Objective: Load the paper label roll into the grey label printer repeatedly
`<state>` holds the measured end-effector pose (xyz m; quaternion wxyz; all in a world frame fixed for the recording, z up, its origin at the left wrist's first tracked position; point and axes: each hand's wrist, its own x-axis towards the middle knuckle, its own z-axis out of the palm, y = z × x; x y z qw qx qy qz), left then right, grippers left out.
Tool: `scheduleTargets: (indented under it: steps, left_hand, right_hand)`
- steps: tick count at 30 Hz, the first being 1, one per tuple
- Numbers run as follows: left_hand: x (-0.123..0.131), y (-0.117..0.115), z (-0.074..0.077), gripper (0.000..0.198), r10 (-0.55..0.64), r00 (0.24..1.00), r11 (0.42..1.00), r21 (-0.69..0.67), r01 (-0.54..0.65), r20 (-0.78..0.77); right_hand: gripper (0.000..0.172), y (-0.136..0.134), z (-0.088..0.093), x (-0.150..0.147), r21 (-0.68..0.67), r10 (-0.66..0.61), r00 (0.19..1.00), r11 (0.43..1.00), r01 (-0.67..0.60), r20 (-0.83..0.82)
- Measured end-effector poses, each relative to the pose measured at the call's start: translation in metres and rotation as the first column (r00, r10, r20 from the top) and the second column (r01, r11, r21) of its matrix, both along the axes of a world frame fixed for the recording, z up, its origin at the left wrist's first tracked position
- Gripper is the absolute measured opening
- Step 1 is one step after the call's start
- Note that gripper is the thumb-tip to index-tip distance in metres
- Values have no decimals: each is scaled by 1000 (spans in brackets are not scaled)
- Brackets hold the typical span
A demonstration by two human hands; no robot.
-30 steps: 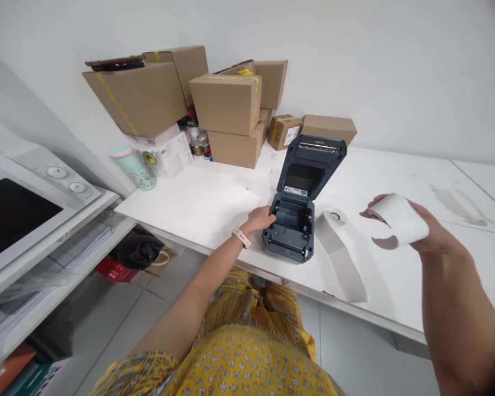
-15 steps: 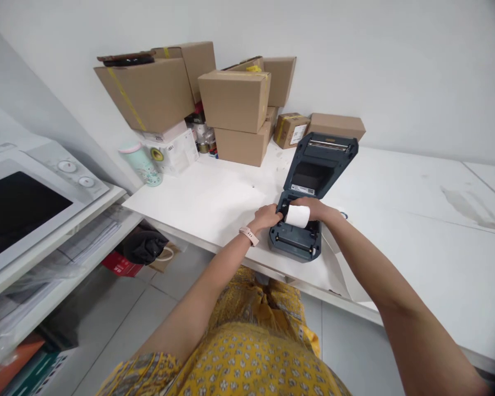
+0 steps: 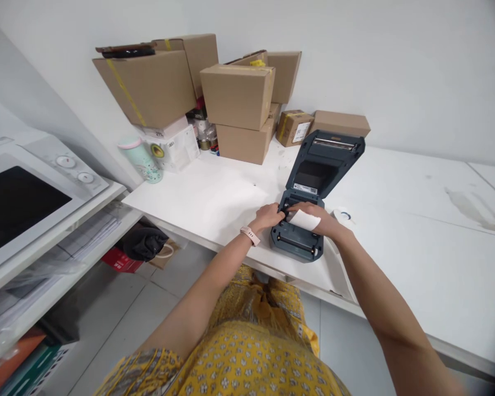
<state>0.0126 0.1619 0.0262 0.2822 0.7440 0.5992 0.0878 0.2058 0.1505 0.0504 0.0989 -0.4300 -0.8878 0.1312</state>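
A dark blue-grey label printer [image 3: 297, 250] stands near the table's front edge with its lid [image 3: 329, 159] raised. My left hand [image 3: 269, 216] is closed on the left side of the printer, with its fingertips reaching inside the compartment. My right hand [image 3: 319, 215] is in the open compartment, wrapped round a white paper roll [image 3: 304, 220]. The roll lies tilted, and the hand partly covers it. Whether it touches the holders inside cannot be seen.
A strip of white backing paper [image 3: 338, 269] lies right of the printer, beside a small blue-ringed item [image 3: 345, 215]. Cardboard boxes [image 3: 237, 96] are stacked at the back. A mint tumbler [image 3: 142, 162] stands at the left, near a white microwave [image 3: 37, 187].
The paper roll has tilted, its right end now lower. My right hand has turned and shifted slightly right with it. My left hand stays at the printer's left side.
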Motion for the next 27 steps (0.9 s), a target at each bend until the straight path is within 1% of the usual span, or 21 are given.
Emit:
scheduleTargets:
  steps: [2, 4, 7, 9, 13, 17, 21, 27]
  left_hand:
    - [0, -1, 1, 35, -6, 1000, 1000, -6, 6, 3]
    - [0, -2, 2, 35, -13, 1000, 1000, -5, 13, 8]
    - [1, -2, 2, 34, -4, 1000, 1000, -2, 4, 6]
    - [1, -2, 1, 33, 9, 1000, 1000, -6, -9, 3]
    - [1, -2, 0, 34, 21, 999, 1000, -13, -21, 25]
    - [1, -6, 0, 35, 31, 998, 1000, -7, -31, 49]
    - [2, -10, 0, 33, 59, 996, 998, -6, -59, 69]
    - [6, -11, 0, 39, 70, 996, 997, 27, -72, 56]
  right_hand:
    - [36, -23, 1, 2, -9, 20, 991, 1000, -21, -132]
    - [38, -46, -2, 3, -28, -8, 973, 1000, 2, -231]
    - [36, -75, -14, 1, -23, -75, 955, 997, 72, -286]
    - [36, -87, -22, -3, 17, -110, 949, 993, 121, -297]
    - [37, -103, -33, -13, 142, -159, 951, 969, 201, -266]
    - [34, -118, -34, -22, 234, -197, 960, 942, 241, -198]
    - [32, -127, -35, -25, 258, -199, 960, 934, 248, -199]
    - [35, -134, -38, -27, 259, -209, 951, 929, 266, -228]
